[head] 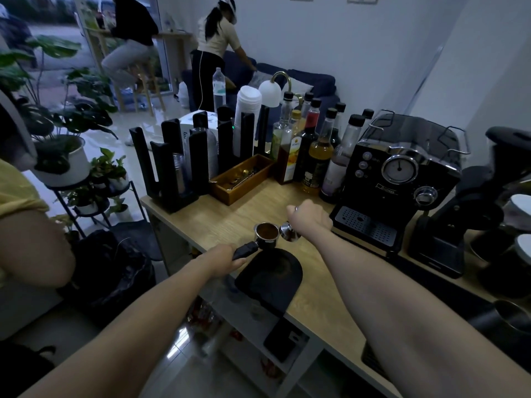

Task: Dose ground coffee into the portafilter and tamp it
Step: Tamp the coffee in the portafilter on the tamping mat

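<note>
The steel portafilter [267,234] sits on the wooden counter with brown ground coffee in its basket. Its black handle points toward me, and my left hand [227,258] is closed around that handle. Just right of the basket is the metal tamper [288,231], tilted with its flat base facing the portafilter. My right hand [309,215] grips the tamper's top. The tamper base is beside the basket, not inside it. A black tamping mat [271,278] lies at the counter's near edge, just below the portafilter.
A black espresso machine [402,179] with drip tray stands right of my hands, a black grinder [471,214] beyond it. Syrup bottles [316,156], a wooden box [241,182] of tools and cup racks [184,165] line the back. Two people stand far behind; another person's arm is at left.
</note>
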The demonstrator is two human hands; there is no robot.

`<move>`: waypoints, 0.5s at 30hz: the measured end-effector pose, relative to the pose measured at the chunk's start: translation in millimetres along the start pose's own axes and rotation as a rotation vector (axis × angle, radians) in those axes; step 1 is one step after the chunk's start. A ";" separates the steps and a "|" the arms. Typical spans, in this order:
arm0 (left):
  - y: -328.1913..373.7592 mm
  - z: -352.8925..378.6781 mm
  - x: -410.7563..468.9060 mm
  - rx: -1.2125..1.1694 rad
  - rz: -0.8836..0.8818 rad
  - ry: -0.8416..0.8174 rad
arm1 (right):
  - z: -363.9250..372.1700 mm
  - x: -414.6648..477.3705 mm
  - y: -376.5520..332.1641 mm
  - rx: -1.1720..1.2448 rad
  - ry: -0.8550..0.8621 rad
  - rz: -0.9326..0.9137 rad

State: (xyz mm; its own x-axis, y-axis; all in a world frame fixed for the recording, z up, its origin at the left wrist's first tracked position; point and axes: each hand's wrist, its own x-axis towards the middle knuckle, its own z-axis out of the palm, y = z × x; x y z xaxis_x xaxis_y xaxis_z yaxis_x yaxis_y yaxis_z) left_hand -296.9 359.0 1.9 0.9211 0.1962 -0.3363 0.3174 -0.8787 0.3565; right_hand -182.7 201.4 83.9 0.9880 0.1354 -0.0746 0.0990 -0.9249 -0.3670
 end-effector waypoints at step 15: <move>24.1 25.5 -1.6 0.082 0.077 -0.108 | 19.8 -10.6 1.1 -0.056 -0.044 -0.048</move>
State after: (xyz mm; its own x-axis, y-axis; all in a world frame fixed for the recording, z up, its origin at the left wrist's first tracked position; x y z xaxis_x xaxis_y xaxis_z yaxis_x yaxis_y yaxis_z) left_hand -296.4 326.5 -11.2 0.9108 0.0827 -0.4044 0.2233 -0.9227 0.3144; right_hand -195.4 205.9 65.9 0.9758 0.1948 -0.0991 0.1542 -0.9351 -0.3190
